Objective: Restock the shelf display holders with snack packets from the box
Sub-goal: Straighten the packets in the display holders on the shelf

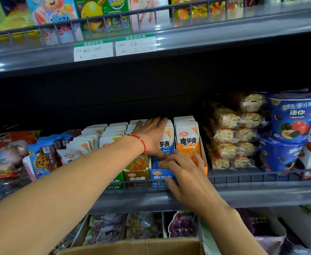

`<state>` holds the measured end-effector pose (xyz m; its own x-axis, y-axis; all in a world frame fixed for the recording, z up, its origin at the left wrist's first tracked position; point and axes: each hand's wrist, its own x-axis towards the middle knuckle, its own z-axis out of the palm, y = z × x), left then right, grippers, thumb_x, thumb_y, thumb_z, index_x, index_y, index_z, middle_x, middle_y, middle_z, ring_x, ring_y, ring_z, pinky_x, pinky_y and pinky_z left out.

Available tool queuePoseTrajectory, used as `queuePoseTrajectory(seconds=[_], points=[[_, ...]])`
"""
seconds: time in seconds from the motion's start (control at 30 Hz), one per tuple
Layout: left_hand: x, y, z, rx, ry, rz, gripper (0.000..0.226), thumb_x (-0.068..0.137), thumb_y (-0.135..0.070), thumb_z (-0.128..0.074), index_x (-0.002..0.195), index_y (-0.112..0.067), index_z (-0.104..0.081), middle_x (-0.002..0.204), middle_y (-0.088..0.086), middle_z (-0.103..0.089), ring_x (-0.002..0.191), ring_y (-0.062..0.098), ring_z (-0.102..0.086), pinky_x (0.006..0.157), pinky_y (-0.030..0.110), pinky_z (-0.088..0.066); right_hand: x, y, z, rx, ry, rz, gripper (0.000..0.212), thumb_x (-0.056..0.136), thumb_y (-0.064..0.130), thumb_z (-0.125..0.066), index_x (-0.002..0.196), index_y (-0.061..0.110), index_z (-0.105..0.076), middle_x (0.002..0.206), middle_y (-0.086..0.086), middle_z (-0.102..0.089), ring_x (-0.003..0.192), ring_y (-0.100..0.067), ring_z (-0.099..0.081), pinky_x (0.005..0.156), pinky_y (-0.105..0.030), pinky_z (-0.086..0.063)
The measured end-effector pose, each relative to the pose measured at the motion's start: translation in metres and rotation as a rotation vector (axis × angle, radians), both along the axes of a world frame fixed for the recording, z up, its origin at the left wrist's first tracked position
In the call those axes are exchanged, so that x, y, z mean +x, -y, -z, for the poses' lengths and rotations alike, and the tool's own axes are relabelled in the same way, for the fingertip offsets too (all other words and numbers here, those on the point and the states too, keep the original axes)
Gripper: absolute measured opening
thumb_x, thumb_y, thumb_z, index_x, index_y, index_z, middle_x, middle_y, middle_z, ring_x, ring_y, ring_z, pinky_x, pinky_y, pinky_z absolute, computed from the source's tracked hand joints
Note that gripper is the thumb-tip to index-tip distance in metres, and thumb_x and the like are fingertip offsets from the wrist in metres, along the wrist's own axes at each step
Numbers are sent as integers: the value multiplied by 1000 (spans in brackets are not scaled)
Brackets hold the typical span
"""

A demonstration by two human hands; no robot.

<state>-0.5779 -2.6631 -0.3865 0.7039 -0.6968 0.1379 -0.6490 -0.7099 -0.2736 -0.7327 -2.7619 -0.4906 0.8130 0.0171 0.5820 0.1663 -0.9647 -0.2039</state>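
On the middle shelf stand several display holders full of upright snack packets: a blue holder (158, 176), an orange one (204, 159), a brown one (137, 173) and a green one (117, 179). My left hand (152, 133), red band at the wrist, lies flat on the tops of the blue packets (166, 142), fingers straight and reaching back. My right hand (185, 172) rests on the front of the blue holder, fingers spread and touching the orange packets (187, 138). The cardboard box (132, 248) shows its top edge at the bottom.
A wire rail (261, 178) runs along the shelf front. Wafer bags (232, 135) and blue cookie tubs (292, 120) sit to the right, cookie packs (42, 155) to the left. The upper shelf carries price tags (114, 47); the lower shelf holds purple snack bags (183, 225).
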Motion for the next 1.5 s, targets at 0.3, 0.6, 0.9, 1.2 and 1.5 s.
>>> queuePoseTrajectory(seconds=[0.3, 0.6, 0.9, 1.2, 1.5], points=[[-2, -11, 1, -9, 44, 33, 138, 63, -78, -74, 161, -21, 4, 168, 5, -12, 154, 28, -17, 120, 60, -22, 8, 5, -11, 30, 6, 52, 58, 100, 43, -56, 151, 20, -44, 162, -1, -33, 153, -17, -23, 128, -48, -7], [-13, -30, -5, -40, 44, -44, 129, 71, -74, -70, 160, -8, -4, 166, 10, -17, 153, 28, -17, 123, 56, -19, 38, -5, -34, 14, -42, 178, 70, 105, 50, -36, 162, 14, -15, 169, -12, -15, 158, -26, -6, 128, -46, -3], [-18, -31, 7, -142, 55, -123, 105, 80, -55, -74, 157, -8, -21, 164, 9, -24, 153, 27, -17, 123, 57, -17, 47, -6, -42, -36, -22, 242, 67, 102, 37, -49, 159, 10, -25, 167, -9, -26, 158, -23, -13, 128, -47, -4], [-13, -41, 0, -191, 18, -84, 115, 77, -71, -68, 160, -14, -14, 168, 5, -17, 155, 25, -11, 124, 59, -11, 47, -2, -41, -33, 7, 205, 68, 98, 26, -55, 158, 9, -27, 168, -13, -20, 157, -26, -14, 129, -45, -8], [-32, -95, -9, -336, 64, -29, 81, 93, -62, -53, 156, -16, -31, 161, 6, -35, 149, 24, -30, 122, 52, -26, 28, -5, -40, 12, 87, 184, 55, 94, 21, -65, 145, 8, -48, 151, -11, -48, 144, -27, -41, 124, -44, -26]])
